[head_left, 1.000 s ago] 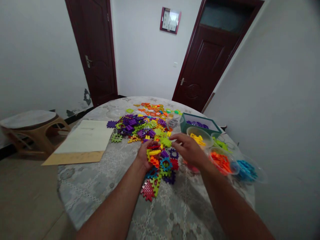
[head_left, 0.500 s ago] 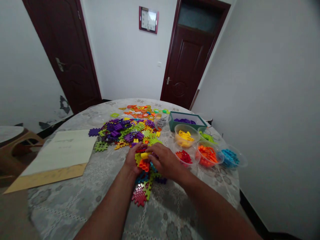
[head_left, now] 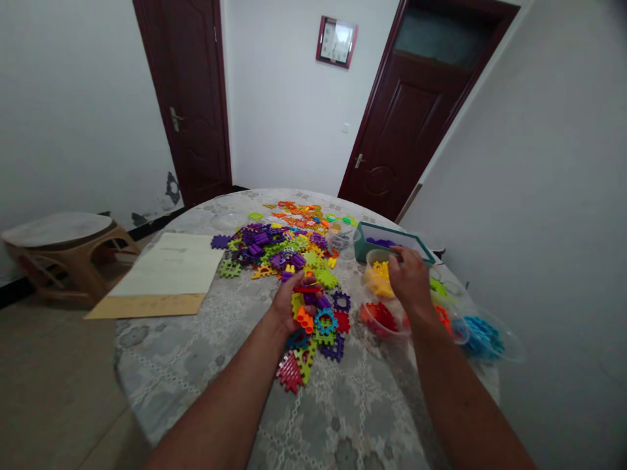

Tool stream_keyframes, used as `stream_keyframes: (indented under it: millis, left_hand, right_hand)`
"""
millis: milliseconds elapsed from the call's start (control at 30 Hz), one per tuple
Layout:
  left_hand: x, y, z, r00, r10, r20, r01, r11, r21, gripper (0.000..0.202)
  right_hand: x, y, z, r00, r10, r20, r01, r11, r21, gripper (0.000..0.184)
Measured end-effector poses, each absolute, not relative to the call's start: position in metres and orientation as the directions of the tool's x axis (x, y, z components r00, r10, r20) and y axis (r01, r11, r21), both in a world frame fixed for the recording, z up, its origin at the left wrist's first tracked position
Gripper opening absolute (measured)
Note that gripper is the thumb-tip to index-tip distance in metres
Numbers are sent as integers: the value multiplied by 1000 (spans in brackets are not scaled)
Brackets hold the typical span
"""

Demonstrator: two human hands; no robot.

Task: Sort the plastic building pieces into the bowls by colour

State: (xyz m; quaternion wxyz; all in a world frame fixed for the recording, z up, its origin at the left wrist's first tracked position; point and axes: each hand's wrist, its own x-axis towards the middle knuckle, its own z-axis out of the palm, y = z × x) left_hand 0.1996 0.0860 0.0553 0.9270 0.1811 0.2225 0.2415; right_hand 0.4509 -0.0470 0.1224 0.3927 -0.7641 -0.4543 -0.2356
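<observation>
My left hand [head_left: 289, 305] is closed around several plastic building pieces, among them an orange tube piece [head_left: 304, 320], a purple piece [head_left: 322, 302] and a red one. Below it on the tablecloth lie a blue gear-shaped piece [head_left: 326, 321], a dark purple square frame [head_left: 334, 349] and a pinkish-red ribbed piece [head_left: 289, 373]. My right hand [head_left: 410, 279] is over the bowl of yellow pieces [head_left: 381, 277], by the front of the teal box [head_left: 361, 247]. Its thumb and fingers are bent together, and whatever they hold is hidden.
Clear bowls of red pieces [head_left: 381, 317] and blue pieces [head_left: 482, 336] stand on the right; my right forearm partly covers an orange-filled one. A mixed pile of pieces [head_left: 274, 248] spreads across the table's middle. Paper [head_left: 169, 264] lies at left, near a stool [head_left: 73, 261].
My right hand has left my left hand with a yellow piece and moved right to the yellow bowl. My left hand still holds its pieces. The view has turned left.
</observation>
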Motion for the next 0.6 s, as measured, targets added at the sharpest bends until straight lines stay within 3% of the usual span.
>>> stream_keyframes:
  millis: [233, 367, 467, 600]
  left_hand:
    - [201, 84, 61, 797, 513, -320, -344, 820, 457, 28]
    - [205, 85, 62, 818, 499, -285, -368, 836, 407, 28]
    - [205, 85, 62, 831, 468, -301, -307, 837, 454, 28]
    - [203, 86, 62, 846, 458, -273, -277, 815, 509, 30]
  right_hand:
    - [332, -39, 113, 73, 838, 541, 915, 160, -371, 20]
    - [303, -27, 104, 40, 912, 408, 943, 101, -317, 24]
    - [302, -21, 101, 91, 925, 368, 954, 25, -299, 20]
    - [312, -31, 106, 214, 860, 464, 883, 33, -469, 27]
